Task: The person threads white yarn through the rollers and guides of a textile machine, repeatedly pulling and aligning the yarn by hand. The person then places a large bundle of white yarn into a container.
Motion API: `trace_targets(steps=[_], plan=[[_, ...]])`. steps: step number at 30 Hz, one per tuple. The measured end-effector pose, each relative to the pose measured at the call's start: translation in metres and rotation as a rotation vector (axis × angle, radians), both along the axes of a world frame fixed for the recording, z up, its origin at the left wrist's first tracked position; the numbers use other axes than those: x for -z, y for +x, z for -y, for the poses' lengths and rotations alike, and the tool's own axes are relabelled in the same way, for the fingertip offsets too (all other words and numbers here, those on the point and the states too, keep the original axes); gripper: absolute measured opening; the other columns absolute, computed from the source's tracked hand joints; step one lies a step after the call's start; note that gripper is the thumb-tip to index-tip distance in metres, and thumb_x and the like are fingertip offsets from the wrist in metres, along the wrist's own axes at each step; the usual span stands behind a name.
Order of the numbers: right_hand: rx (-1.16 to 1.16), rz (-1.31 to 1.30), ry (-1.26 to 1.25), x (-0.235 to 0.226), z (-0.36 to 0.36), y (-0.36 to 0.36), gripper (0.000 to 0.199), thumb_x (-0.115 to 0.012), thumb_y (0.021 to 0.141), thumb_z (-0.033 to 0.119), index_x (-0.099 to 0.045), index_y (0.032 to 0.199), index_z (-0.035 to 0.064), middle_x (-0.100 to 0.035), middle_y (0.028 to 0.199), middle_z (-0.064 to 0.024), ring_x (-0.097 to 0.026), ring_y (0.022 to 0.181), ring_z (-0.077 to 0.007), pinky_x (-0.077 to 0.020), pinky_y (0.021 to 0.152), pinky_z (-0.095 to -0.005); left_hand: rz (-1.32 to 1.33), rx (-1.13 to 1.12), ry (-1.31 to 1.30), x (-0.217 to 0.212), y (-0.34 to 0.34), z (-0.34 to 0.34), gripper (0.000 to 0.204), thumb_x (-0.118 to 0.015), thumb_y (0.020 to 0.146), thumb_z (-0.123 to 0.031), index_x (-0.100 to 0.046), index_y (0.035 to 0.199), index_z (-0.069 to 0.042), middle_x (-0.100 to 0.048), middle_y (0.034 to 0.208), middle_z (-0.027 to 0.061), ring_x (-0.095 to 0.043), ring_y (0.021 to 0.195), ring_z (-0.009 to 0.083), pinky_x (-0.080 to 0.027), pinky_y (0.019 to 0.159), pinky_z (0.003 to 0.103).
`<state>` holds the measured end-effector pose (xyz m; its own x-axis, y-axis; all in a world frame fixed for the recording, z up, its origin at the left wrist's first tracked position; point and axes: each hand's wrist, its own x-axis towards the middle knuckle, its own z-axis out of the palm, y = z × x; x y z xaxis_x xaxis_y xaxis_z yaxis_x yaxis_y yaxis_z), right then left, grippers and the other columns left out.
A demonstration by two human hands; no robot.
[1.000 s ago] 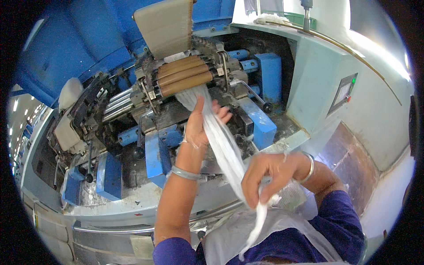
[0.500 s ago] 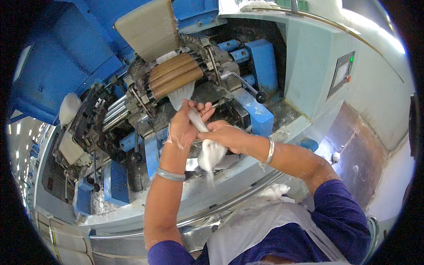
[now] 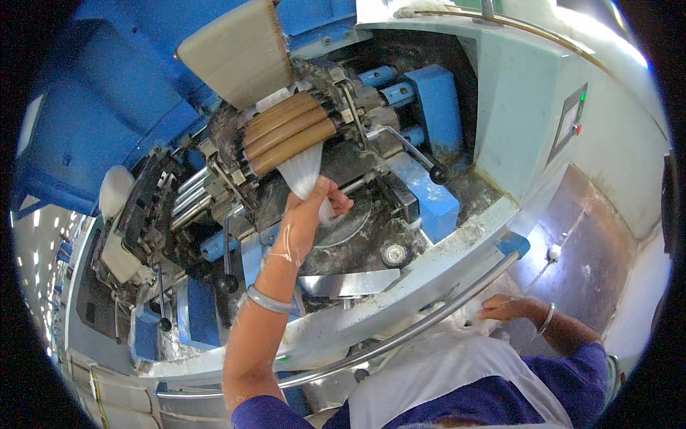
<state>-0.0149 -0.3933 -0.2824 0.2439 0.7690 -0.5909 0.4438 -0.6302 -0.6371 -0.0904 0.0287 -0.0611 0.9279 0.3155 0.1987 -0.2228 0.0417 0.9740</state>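
Observation:
A thin white fibre sliver (image 3: pixel 303 168) comes down from the brown rollers (image 3: pixel 289 132) of the machine and narrows to a strand. My left hand (image 3: pixel 314 204) is closed on it just below the rollers, with a short end of it hanging by the palm. My right hand (image 3: pixel 502 307) is low on the right, beside the white apron (image 3: pixel 436 365) and past the metal rail. Its fingers are curled in next to some white fluff (image 3: pixel 493 292); what they grip, if anything, is hidden.
A pale flap (image 3: pixel 239 57) stands raised behind the rollers. Levers with black knobs (image 3: pixel 438 173) stick out on both sides. A metal rail (image 3: pixel 429 314) runs along the machine's front edge. On the right is a panel with a red button (image 3: pixel 577 129).
Both hands were together on the sliver with a loose white tuft hanging below. My right hand has moved down and right to the apron; the tuft is gone from under my left hand.

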Motion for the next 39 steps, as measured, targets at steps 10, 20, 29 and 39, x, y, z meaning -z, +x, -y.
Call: trace_targets(steps=[10, 20, 29, 39], plan=[[-0.243, -0.555, 0.45, 0.176, -0.068, -0.03, 0.068, -0.045, 0.097, 0.052, -0.034, 0.147, 0.0077, -0.028, 0.154, -0.0117, -0.025, 0.141, -0.0212, -0.0198, 0.115, -0.035, 0.025, -0.07, 0.194, 0.003, 0.001, -0.005, 0.033, -0.061, 0.094, -0.035, -0.061, 0.087, -0.002, -0.063, 0.073, 0.0068, -0.067, 0.071, 0.0197, -0.054, 0.067, 0.031], [-0.4, -0.17, 0.493, 0.165, -0.041, -0.009, 0.055, -0.039, 0.102, 0.041, -0.04, 0.142, 0.0043, -0.043, 0.142, -0.0156, -0.04, 0.132, -0.0271, -0.0304, 0.111, -0.0378, 0.014, -0.127, 0.211, 0.011, 0.003, -0.009, 0.03, -0.065, 0.09, -0.029, -0.062, 0.085, 0.0, -0.062, 0.069, 0.0062, -0.063, 0.064, 0.0155, -0.053, 0.062, 0.03], [-0.699, 0.023, 0.162, 0.019, -0.048, -0.003, 0.041, -0.04, 0.103, 0.03, -0.053, 0.133, 0.0064, -0.061, 0.123, -0.0181, -0.058, 0.113, -0.0321, -0.0433, 0.1, -0.0398, -0.09, -0.254, 0.341, 0.013, 0.005, -0.009, 0.029, -0.069, 0.088, -0.032, -0.063, 0.085, -0.004, -0.062, 0.066, 0.0042, -0.061, 0.059, 0.0134, -0.049, 0.058, 0.029], [-0.434, 0.805, 1.429, -0.248, -0.255, -0.035, 0.036, -0.067, 0.079, 0.026, -0.065, 0.112, 0.0105, -0.058, 0.088, -0.0085, -0.057, 0.088, -0.0288, -0.0487, 0.073, -0.0385, -0.07, -0.249, 0.313, 0.017, 0.001, -0.012, 0.019, -0.069, 0.088, -0.021, -0.062, 0.082, -0.004, -0.06, 0.068, 0.0018, -0.054, 0.058, 0.0109, -0.043, 0.054, 0.029]])
